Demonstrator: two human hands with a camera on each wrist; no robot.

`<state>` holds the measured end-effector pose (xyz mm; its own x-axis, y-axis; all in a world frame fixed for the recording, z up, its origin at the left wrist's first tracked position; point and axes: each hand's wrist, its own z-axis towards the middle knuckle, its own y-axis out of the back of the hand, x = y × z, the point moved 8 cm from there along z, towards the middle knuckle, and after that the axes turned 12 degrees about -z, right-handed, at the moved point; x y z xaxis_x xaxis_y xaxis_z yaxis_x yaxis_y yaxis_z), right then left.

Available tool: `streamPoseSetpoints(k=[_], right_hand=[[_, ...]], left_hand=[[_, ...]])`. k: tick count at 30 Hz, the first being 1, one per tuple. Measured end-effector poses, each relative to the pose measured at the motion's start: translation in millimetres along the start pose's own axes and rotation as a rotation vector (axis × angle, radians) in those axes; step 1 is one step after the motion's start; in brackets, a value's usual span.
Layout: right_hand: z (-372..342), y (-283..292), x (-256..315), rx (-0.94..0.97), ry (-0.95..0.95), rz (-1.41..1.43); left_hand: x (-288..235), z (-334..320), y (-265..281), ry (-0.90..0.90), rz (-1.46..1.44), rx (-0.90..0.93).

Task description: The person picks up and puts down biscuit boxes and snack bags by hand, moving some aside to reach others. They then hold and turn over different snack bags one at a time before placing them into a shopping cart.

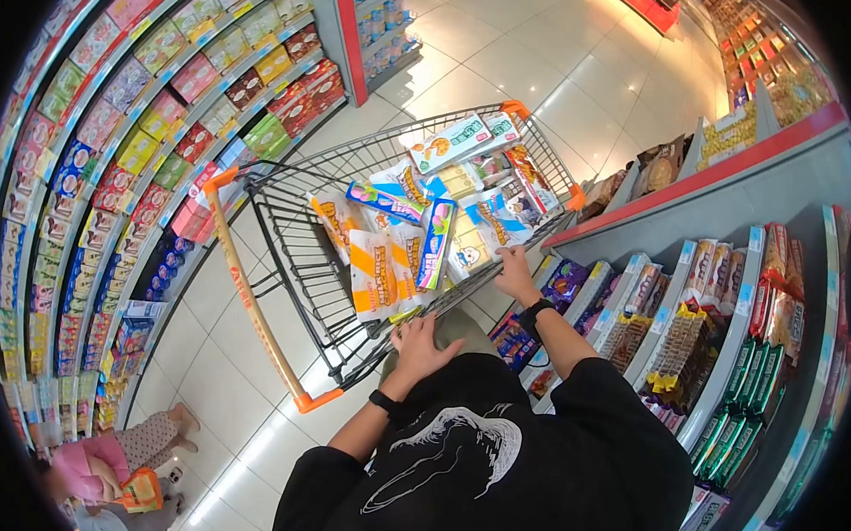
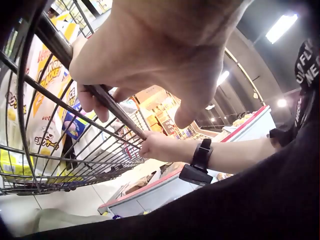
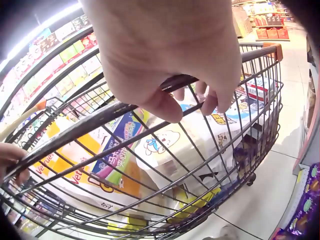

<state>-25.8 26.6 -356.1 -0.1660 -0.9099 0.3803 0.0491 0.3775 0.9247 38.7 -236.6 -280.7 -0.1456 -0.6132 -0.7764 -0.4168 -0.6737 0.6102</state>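
Note:
A black wire shopping cart (image 1: 296, 303) with orange corners stands in front of me, its side rim turned toward my body. My left hand (image 1: 424, 349) hooks its fingers over that rim, the thumb sticking out away from it. Farther along the same rim, my right hand (image 1: 517, 274) grips the bar, with thumb and fingertips on either side of it in the right wrist view. Inside the cart lie orange-and-white snack bags (image 1: 373, 277), two long purple-blue packs (image 1: 436, 245), a pack with a white cartoon figure (image 3: 162, 145) and a white-green box (image 1: 448, 145).
Curved shelves of small boxes (image 1: 156, 121) line the left side. At right, close by my arm, a shelf holds wrapped snacks (image 1: 683, 343). A person in pink (image 1: 89, 469) sits or crouches at the lower left. Tiled floor (image 1: 492, 41) runs ahead beyond the cart.

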Motion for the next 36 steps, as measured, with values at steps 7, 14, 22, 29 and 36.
streamPoseSetpoints(k=[7,14,22,29,36], right_hand=[[19,31,-30,0.234,-0.065,0.139],[128,55,-95,0.109,-0.287,0.048],[188,13,-158,0.395,-0.699,-0.187],[204,-18,-183,0.437,-0.759,-0.189],[199,-14,-168,0.441,-0.76,-0.317]], left_hand=[[21,-16,-9,0.18,-0.143,0.264],[5,7,13,0.293,-0.051,0.32],[-56,87,-21,0.196,-0.376,0.364],[-86,115,-72,0.163,-0.37,0.564],[-78,131,-43,0.298,-0.527,0.607]])
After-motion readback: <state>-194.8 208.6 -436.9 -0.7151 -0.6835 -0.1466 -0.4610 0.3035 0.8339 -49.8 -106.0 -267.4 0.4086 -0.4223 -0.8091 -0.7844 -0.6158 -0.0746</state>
